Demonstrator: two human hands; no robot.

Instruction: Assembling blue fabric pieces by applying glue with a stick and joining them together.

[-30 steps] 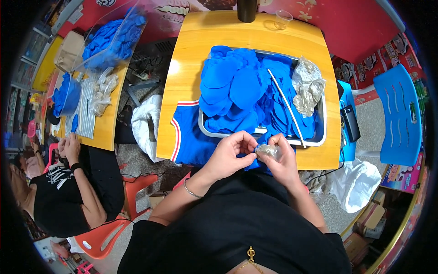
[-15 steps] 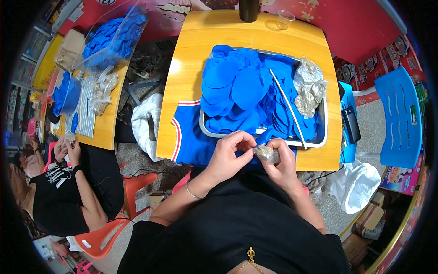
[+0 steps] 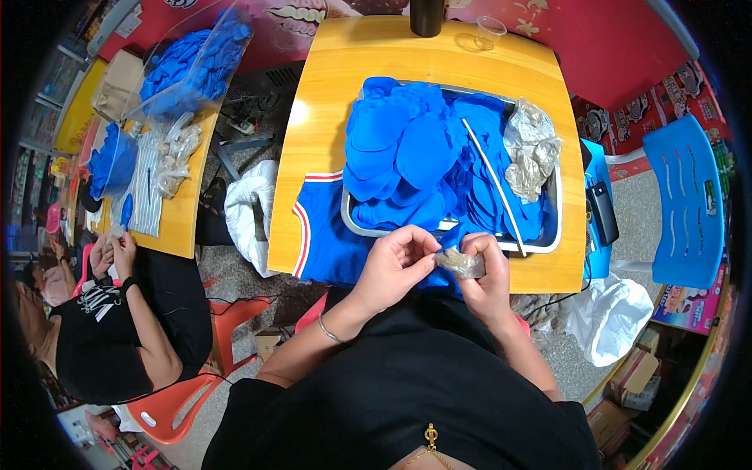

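Over the front edge of the tray, my two hands meet at a small crumpled, brownish see-through plastic bundle (image 3: 458, 263). My right hand (image 3: 492, 282) is closed around its right side. A thin blue fabric-like piece (image 3: 452, 236) sticks up from its top. My left hand (image 3: 392, 270) pinches at the left end of the blue piece, thumb and forefinger together; the fingertips partly hide the contact. Beyond them a metal tray (image 3: 558, 223) holds heaped flat blue oval pieces (image 3: 427, 153), a white stick (image 3: 492, 182) and a crumpled plastic bag (image 3: 533, 145).
A blue garment with striped trim (image 3: 321, 227) lies under the tray on the wooden table (image 3: 329, 86). A dark cylinder (image 3: 427, 19) and clear cup (image 3: 489, 33) stand at the back. At left, a co-worker (image 3: 110, 337) handles a similar piece. A blue chair (image 3: 681, 204) stands right.
The plastic bundle has turned slightly in my right hand, and my right fingers have shifted over it. My left hand stays nearly in place. The co-worker's hands have moved slightly.
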